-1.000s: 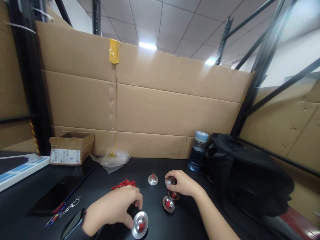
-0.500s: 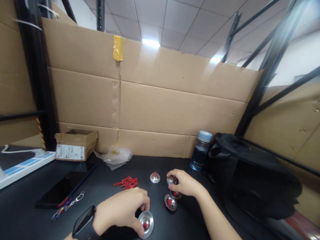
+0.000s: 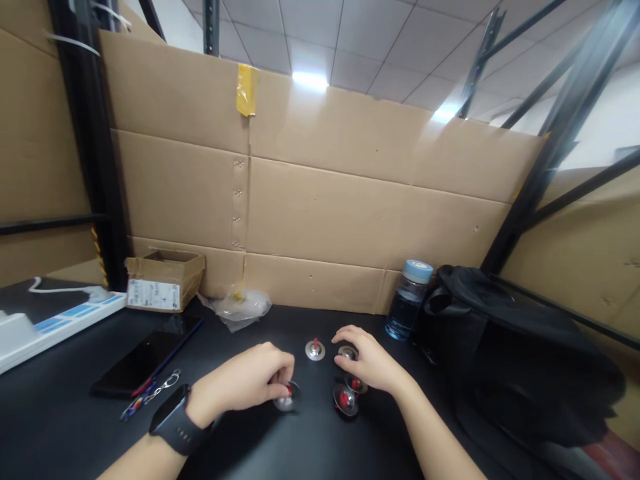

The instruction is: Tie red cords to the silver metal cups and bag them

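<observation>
My left hand (image 3: pixel 253 377) is closed, thumb and fingers pinching the red centre of a small metal finger cymbal (image 3: pixel 286 403), which looks blurred by motion. My right hand (image 3: pixel 367 360) is spread open around another finger cymbal (image 3: pixel 347 353), thumb and forefinger apart on either side; whether they touch it I cannot tell. Just below lie a partly covered cymbal (image 3: pixel 356 385) and a tilted cymbal (image 3: pixel 345 401) with a red middle. Between the two hands, farther back, a single cymbal (image 3: pixel 315 349) rests flat with its red loop standing up.
On the left are a dark phone (image 3: pixel 145 357), a keyring with cords (image 3: pixel 150 393) and a white power strip (image 3: pixel 65 327). A small cardboard box (image 3: pixel 165 283) and a clear plastic bag (image 3: pixel 243 308) stand behind. At right are a water bottle (image 3: pixel 406 303) and a black bag (image 3: pixel 515 353).
My left hand has moved away from me with its cymbal, now covering the pile of red cords. My right fingers have spread wider around their cymbal. The view has shifted slightly.
</observation>
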`<state>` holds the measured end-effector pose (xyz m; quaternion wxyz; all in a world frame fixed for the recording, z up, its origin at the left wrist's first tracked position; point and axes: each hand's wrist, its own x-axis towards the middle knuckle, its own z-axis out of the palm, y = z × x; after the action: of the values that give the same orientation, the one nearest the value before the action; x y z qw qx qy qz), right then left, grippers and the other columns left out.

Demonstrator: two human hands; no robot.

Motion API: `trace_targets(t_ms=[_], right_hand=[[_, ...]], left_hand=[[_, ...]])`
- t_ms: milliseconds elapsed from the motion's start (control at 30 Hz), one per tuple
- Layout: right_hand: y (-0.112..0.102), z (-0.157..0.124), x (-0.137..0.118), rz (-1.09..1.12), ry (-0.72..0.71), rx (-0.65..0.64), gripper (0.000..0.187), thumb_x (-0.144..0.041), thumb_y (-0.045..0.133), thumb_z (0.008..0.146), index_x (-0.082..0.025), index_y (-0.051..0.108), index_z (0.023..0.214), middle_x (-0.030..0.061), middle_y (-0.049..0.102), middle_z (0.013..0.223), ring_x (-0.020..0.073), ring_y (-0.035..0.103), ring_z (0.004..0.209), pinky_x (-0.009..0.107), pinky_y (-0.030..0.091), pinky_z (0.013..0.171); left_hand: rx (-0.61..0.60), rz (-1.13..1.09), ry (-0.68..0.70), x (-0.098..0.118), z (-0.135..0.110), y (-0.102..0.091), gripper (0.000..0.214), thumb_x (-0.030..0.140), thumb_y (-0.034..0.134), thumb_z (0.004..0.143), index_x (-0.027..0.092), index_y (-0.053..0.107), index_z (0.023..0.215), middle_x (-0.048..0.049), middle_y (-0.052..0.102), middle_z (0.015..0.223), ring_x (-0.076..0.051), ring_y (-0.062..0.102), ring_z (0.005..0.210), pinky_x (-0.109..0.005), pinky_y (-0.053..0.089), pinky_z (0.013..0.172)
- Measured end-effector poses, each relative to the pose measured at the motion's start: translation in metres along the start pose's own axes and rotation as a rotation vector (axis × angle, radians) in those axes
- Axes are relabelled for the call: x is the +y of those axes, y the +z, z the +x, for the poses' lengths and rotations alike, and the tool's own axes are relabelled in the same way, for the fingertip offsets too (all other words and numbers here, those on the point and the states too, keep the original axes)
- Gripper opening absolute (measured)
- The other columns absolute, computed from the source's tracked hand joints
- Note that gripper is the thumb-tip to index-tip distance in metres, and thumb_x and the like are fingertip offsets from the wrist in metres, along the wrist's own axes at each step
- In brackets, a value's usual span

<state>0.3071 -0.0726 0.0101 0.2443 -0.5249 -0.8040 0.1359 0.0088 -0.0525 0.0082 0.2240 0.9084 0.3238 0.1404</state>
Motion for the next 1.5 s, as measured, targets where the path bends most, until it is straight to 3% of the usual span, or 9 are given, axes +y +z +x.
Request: trace_targets(t_ms=[200,300,400,533,800,967,1100,1300,1500], right_hand=[[0.008,0.000,-0.028,0.258,-0.070,-0.061,0.030,-0.031,0.074,0.087,-0.024,0.073,0.115,0.0048,0.072,0.107,0.0190,0.066,0.089,0.028,0.050,0.076],[0.018,0.001,-0.034,0.560,-0.036,-0.099,0.034,-0.044,0.066,0.094,-0.021,0.070,0.118,0.0056,0.072,0.100,0.0176,0.066,0.082,0.028,0.050,0.073],[0.027,0.002,-0.035,0.756,-0.022,-0.137,0.038,-0.053,0.064,0.095,-0.017,0.073,0.105,0.0043,0.070,0.090,0.0154,0.063,0.076,0.029,0.050,0.074],[0.032,0.000,-0.039,0.810,-0.028,-0.186,0.041,-0.057,0.072,0.087,-0.016,0.072,0.088,0.0035,0.069,0.084,0.0162,0.063,0.077,0.029,0.049,0.074],[0.026,-0.005,-0.045,0.966,-0.033,-0.390,0.044,-0.057,0.077,0.083,-0.017,0.065,0.095,0.0047,0.071,0.087,0.0195,0.072,0.081,0.031,0.052,0.076],[0.029,-0.006,-0.045,1.066,-0.031,-0.372,0.041,-0.050,0.083,0.080,-0.017,0.061,0.093,0.0037,0.069,0.089,0.0202,0.074,0.081,0.031,0.052,0.077],[0.032,-0.004,-0.047,1.120,-0.004,-0.269,0.040,-0.040,0.088,0.075,-0.018,0.058,0.088,0.0036,0.067,0.091,0.0170,0.071,0.081,0.030,0.052,0.077],[0.035,-0.001,-0.046,1.054,0.009,-0.140,0.036,-0.033,0.089,0.075,-0.018,0.060,0.090,0.0003,0.066,0.089,0.0098,0.061,0.072,0.022,0.045,0.066],[0.037,-0.002,-0.044,0.948,0.034,-0.125,0.039,-0.038,0.088,0.075,-0.018,0.059,0.092,-0.0015,0.065,0.082,0.0107,0.059,0.068,0.022,0.042,0.061]], left_hand=[[0.269,-0.163,0.121,0.009,0.007,0.006,0.016,0.030,0.067,0.093,0.019,0.065,0.084,0.0012,0.069,0.079,-0.012,0.060,0.071,-0.021,0.040,0.067],[0.296,-0.217,0.155,0.014,0.008,0.010,0.016,0.031,0.070,0.093,0.019,0.065,0.083,0.0022,0.069,0.079,-0.011,0.060,0.072,-0.020,0.041,0.069],[0.313,-0.250,0.157,0.019,0.009,0.014,0.016,0.030,0.071,0.092,0.018,0.066,0.082,0.0026,0.069,0.078,-0.011,0.060,0.071,-0.020,0.041,0.070],[0.317,-0.277,0.151,0.027,0.009,0.019,0.020,0.030,0.073,0.090,0.017,0.065,0.077,0.0027,0.067,0.074,-0.011,0.059,0.071,-0.021,0.041,0.071],[0.302,-0.302,0.198,0.035,0.007,0.016,0.020,0.029,0.074,0.089,0.017,0.066,0.075,0.0019,0.068,0.074,-0.011,0.061,0.071,-0.022,0.042,0.072],[0.341,-0.311,0.152,0.036,0.005,0.012,0.014,0.028,0.078,0.083,0.018,0.069,0.078,0.0019,0.068,0.076,-0.012,0.061,0.073,-0.022,0.043,0.072],[0.396,-0.335,0.120,0.037,0.006,0.015,0.012,0.024,0.075,0.083,0.018,0.065,0.078,0.0031,0.066,0.073,-0.011,0.060,0.070,-0.022,0.044,0.070],[0.419,-0.553,0.113,0.036,0.011,0.024,0.018,0.026,0.073,0.085,0.020,0.058,0.094,0.0000,0.074,0.088,-0.015,0.070,0.080,-0.025,0.055,0.078],[0.406,-0.516,0.134,0.038,0.012,0.025,0.014,0.023,0.071,0.084,0.020,0.059,0.090,0.0003,0.075,0.086,-0.015,0.072,0.082,-0.025,0.055,0.079]])
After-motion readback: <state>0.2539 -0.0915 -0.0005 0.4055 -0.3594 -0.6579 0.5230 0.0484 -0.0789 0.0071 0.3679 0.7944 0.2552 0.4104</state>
